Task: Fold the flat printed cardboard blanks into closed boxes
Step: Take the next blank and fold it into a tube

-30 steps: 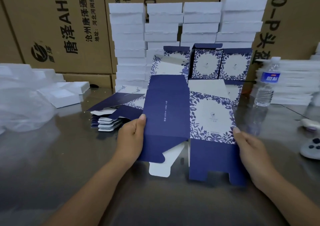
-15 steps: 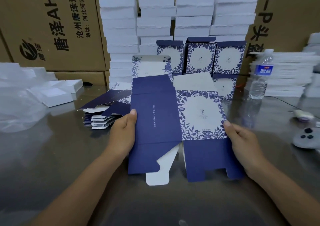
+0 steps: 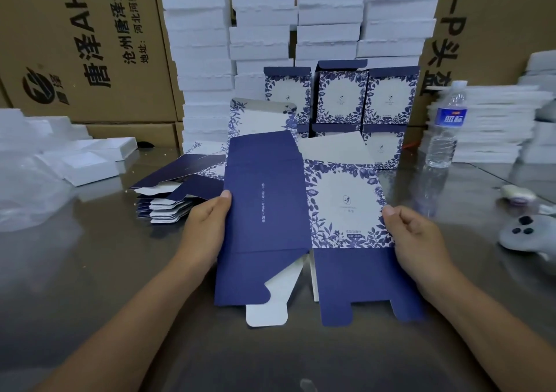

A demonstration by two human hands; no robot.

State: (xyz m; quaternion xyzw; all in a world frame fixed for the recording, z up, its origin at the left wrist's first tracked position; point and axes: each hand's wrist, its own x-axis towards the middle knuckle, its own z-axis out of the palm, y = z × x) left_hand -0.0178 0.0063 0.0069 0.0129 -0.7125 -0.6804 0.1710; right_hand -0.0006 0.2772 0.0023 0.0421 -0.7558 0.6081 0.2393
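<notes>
The blank (image 3: 264, 211) is held over the table (image 3: 90, 271), directly between both hands, with its long axis running away from the person and the bottom flaps nearest.

The left hand (image 3: 207, 226) pinches the outer edge of the plain blue panel. The right hand (image 3: 418, 238) pinches the outer edge of the flowered panel. Both hands are equally near, and the centre crease lies midway between them.

Farther left lies the stack of flat blanks (image 3: 168, 202). The folded boxes (image 3: 343, 96) stand behind.

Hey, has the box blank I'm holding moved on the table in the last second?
No. Against the water bottle and the stack of flat blanks, the blank keeps its place; only the camera shifted.
</notes>
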